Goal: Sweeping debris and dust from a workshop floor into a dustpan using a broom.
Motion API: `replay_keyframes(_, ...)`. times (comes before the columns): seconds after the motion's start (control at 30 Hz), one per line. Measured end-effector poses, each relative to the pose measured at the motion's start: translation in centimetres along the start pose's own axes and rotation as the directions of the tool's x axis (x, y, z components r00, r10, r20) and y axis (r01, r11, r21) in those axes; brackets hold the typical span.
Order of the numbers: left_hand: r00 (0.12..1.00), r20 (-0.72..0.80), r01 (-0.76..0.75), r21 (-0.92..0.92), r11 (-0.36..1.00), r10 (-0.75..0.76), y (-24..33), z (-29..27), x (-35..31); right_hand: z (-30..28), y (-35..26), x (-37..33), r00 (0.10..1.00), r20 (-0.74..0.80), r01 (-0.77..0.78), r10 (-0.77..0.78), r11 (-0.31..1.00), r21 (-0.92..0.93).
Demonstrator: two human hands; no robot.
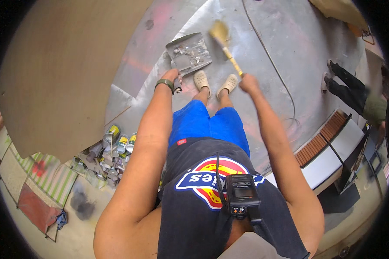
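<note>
My left hand, with a dark band on its wrist, is closed at the near edge of a grey dustpan. Scraps and bits of debris lie in the pan, which rests on or just over the floor ahead of my feet. My right hand grips the yellow handle of a short broom. Its tan bristle head, smeared by motion, is to the right of the dustpan and apart from it. Beige clogs on my feet stand between the two hands.
A large brown board fills the left side. Paint cans and jars cluster below it. A dark cable runs along the grey floor. At right are another person's legs and a white cabinet-like piece with brown slats.
</note>
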State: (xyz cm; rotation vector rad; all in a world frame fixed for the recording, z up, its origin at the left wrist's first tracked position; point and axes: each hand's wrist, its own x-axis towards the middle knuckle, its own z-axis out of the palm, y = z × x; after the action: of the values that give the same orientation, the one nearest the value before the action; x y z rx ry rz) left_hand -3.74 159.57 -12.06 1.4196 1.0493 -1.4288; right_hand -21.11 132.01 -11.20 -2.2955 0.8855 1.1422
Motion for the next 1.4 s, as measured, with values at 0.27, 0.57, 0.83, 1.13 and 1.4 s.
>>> replay_keyframes(0.27,0.979,0.179,-0.123,0.149,0.981,0.096,-1.8,-8.0,1.2,0.9,-0.3,-13.0,0.976,0.076,0.193,-0.203,0.974,0.12)
replay_keyframes(0.57,0.811,0.445,-0.22,-0.369,0.903,0.379,-6.8,-8.3,-0.9,-0.1,13.2,-18.1,0.988,0.034,-0.156,0.153,0.966,0.205)
replay_keyframes(0.83,0.933,0.324,0.269,-0.348,0.898,-0.154,-2.7,0.0,-4.2,3.5,19.6,-18.0,0.851,-0.103,-0.399,0.514,0.762,0.51)
replay_keyframes(1.13,0.836,0.513,0.349,-0.22,0.911,-0.196,11.5,19.9,-12.9,2.3,24.1,-10.5,0.771,0.215,-0.524,0.6,0.405,0.749)
replay_keyframes(1.4,0.717,0.696,0.063,-0.123,0.99,0.041,27.2,42.7,-21.2,-0.2,31.3,-1.2,0.865,0.365,-0.471,0.344,0.309,0.826)
